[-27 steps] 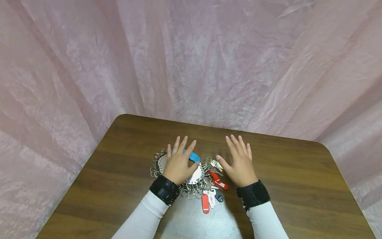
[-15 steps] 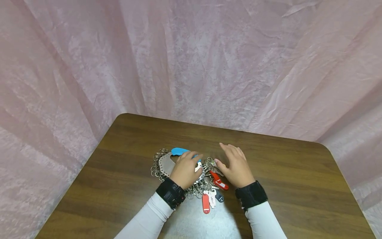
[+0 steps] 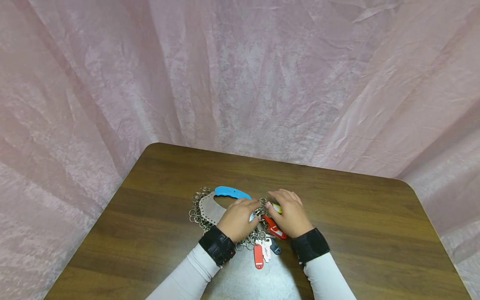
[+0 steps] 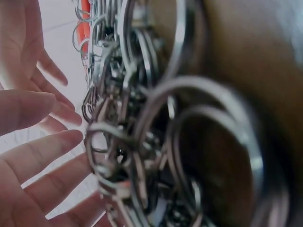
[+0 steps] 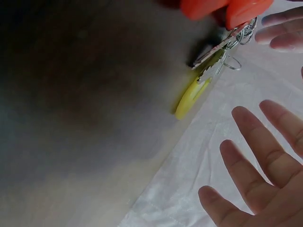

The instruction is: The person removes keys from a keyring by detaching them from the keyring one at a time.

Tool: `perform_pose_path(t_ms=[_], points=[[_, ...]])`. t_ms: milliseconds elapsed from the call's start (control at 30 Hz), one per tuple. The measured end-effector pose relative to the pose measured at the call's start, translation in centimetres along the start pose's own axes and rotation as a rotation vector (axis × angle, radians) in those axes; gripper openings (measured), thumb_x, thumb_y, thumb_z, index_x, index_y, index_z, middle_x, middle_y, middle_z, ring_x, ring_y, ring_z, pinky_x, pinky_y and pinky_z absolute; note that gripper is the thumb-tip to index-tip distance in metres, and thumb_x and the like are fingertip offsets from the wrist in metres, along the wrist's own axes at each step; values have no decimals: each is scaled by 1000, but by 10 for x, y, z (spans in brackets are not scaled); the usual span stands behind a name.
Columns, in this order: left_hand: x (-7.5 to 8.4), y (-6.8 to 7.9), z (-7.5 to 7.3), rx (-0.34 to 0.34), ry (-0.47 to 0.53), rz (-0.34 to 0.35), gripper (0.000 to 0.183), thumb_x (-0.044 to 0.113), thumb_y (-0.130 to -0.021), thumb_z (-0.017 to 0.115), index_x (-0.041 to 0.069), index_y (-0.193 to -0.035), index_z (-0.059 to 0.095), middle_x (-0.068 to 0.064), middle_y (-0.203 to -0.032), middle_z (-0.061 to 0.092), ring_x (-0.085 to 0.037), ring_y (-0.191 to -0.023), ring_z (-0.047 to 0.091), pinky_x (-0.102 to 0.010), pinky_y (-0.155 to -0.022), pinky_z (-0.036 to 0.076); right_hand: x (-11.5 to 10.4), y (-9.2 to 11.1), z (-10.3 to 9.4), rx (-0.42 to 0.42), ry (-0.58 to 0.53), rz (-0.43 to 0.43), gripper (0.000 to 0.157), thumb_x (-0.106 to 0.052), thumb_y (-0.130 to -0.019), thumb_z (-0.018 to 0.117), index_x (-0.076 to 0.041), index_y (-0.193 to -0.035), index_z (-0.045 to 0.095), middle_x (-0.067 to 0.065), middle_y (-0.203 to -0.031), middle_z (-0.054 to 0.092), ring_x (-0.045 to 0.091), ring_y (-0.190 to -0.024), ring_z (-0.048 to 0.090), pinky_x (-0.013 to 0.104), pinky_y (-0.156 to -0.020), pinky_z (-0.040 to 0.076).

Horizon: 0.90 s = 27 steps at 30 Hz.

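A curved metal key holder plate point(image 3: 211, 209) with a blue grip handle point(image 3: 230, 191) lies on the table, its edge lined with clips and split rings point(image 4: 251, 142). My left hand point(image 3: 238, 218) is over the plate's right part and hides some of it. In the left wrist view its fingers are spread beside the rings, gripping nothing. My right hand point(image 3: 292, 214) is at the right end of the cluster, close to a yellow key tag point(image 5: 189, 100) and a key point(image 5: 211, 71). Its fingers are extended and hold nothing. Red key tags point(image 3: 274, 227) lie between the hands.
Nearer the front lie another red tag point(image 3: 258, 256), silver keys point(image 3: 266, 250) and a dark tag point(image 3: 275, 246). The brown wooden table point(image 3: 375, 233) has rounded far corners. A pink curtain point(image 3: 262, 83) hangs behind it.
My left hand has moved right and lowered toward the rings, uncovering the blue handle. The right hand has come down and left toward the keys. The key holder stays in place.
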State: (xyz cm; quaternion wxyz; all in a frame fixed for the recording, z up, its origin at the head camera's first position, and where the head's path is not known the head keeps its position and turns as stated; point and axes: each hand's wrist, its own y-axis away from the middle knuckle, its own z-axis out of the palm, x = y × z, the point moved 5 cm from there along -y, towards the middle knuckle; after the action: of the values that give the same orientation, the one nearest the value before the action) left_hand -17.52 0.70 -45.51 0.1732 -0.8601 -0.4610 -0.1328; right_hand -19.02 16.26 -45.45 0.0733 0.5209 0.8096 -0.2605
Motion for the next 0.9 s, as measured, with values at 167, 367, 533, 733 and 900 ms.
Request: perform_pose_path(t_ms=[167,367,533,733,900], points=[[0,1,3,-14,-2,-6,40,30,-91,59,10,-126,58,-9,-129,54,-31,-121,44,-47,-99,35,-1,0,1,-14,-18,1,33,-22,-87,66,-10,-117,63,6,-113,61,25,-112,49,49,-99,31],[-1,2,4,-23,13,-23,41,33,-91,58,12,-126,58,-8,-128,55,-30,-120,44,-47,-99,35,-2,-1,3,-50,-18,31,33,-19,-86,68,-10,-117,63,6,-110,63,24,-108,52,47,-93,39],[-3,1,4,-24,19,-41,42,33,-90,59,12,-127,57,-6,-126,56,-28,-120,44,-47,-98,36,-4,-3,5,-71,-29,47,31,-17,-85,69,-7,-113,64,8,-107,63,25,-102,55,45,-89,43],[-5,-2,6,10,-31,-34,40,34,-89,61,12,-122,61,-3,-121,59,-25,-114,48,-44,-94,40,-7,-4,8,-87,-39,32,24,-12,-84,70,-6,-107,66,7,-103,64,25,-96,58,43,-86,45],[-5,-3,8,31,-45,-28,32,32,-87,62,13,-113,65,-1,-113,62,-23,-108,51,-41,-90,42,-9,-3,8,-86,-44,9,23,-8,-81,70,-9,-105,68,6,-101,65,24,-94,58,42,-84,46]])
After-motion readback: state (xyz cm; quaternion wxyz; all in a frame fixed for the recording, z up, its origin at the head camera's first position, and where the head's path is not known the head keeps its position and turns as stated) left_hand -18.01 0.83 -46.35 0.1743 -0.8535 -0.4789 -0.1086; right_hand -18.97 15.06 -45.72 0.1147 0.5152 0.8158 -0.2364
